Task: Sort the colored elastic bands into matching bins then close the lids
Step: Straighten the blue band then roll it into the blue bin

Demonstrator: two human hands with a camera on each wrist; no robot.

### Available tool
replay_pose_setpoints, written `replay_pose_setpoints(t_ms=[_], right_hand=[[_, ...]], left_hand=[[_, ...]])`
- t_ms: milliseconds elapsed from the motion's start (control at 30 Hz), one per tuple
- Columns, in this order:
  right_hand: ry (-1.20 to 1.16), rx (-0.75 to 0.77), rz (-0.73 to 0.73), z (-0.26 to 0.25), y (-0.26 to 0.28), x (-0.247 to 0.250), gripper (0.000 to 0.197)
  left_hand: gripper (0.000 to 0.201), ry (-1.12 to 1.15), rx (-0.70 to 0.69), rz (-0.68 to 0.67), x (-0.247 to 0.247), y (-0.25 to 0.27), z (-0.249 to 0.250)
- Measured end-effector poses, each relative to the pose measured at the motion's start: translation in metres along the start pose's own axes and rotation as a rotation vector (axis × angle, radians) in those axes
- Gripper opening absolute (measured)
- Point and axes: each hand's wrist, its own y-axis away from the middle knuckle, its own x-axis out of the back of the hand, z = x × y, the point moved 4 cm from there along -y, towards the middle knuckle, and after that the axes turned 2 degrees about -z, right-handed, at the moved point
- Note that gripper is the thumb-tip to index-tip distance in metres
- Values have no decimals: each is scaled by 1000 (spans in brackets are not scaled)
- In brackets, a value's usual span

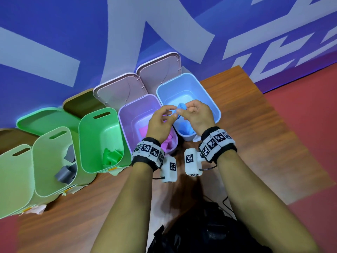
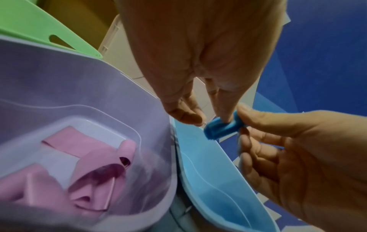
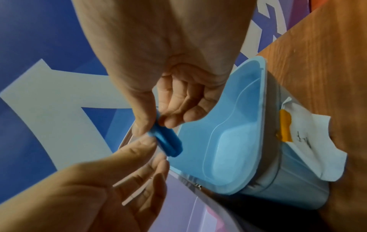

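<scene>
A: From the left, what stands on the wooden table (image 1: pixel 255 114)?

B: A row of smooth plastic bins with rounded corners, all with lids up. Two pale green bins (image 1: pixel 54 161); the second holds crumpled grey bands (image 1: pixel 66 172). Then a brighter green bin (image 1: pixel 102 137) with folded green bands (image 1: pixel 111 157) at its bottom.

A: And next?

B: A lilac bin (image 1: pixel 131 115), translucent-looking, with flat pink bands (image 2: pixel 83 149) lying looped and creased inside. Last, the blue bin (image 1: pixel 200 84), with blue bands (image 1: pixel 186 129) heaped in it.

A: Where are the hands?

B: Both are above the seam between the lilac and blue bins. The left hand (image 1: pixel 160 119) has its thumb and forefinger curled toward a small blue band (image 2: pixel 222 127), bunched into a short, ribbed roll; the thumb tip touches it, the other fingers hang loosely bent.

A: The right hand?

B: The right hand (image 1: pixel 197 114) pinches the same band between thumb and fingertips (image 3: pixel 168 120), its remaining fingers curled in. The band sits over the blue bin's near rim, not yet inside.

A: Anything on the bins?

B: A creased white paper label (image 3: pixel 309 141) with orange tape (image 3: pixel 285 125) is stuck to the blue bin's side.
</scene>
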Motion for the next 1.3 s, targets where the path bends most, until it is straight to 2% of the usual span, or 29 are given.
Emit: replay_pose_setpoints(t_ms=[33, 167, 333, 567, 867, 1033, 1300], right_hand=[[27, -16, -9, 3, -1, 2, 28], [84, -70, -53, 11, -4, 7, 30], [181, -126, -100, 22, -5, 7, 33], [234, -105, -78, 28, -3, 7, 32], [306, -48, -80, 17, 3, -5, 25], [444, 17, -152, -6, 15, -47, 24], [608, 131, -274, -39, 59, -180, 25]], left_hand=[[14, -6, 12, -2, -2, -4, 0], [30, -28, 65, -50, -12, -13, -12], [28, 13, 144, -67, -18, -13, -25], [29, 54, 181, -70, -17, -10, -29], [27, 16, 154, -36, -2, -1, -26], [22, -19, 116, 17, 40, 13, -30], [20, -133, 111, 122, 177, 57, -70]])
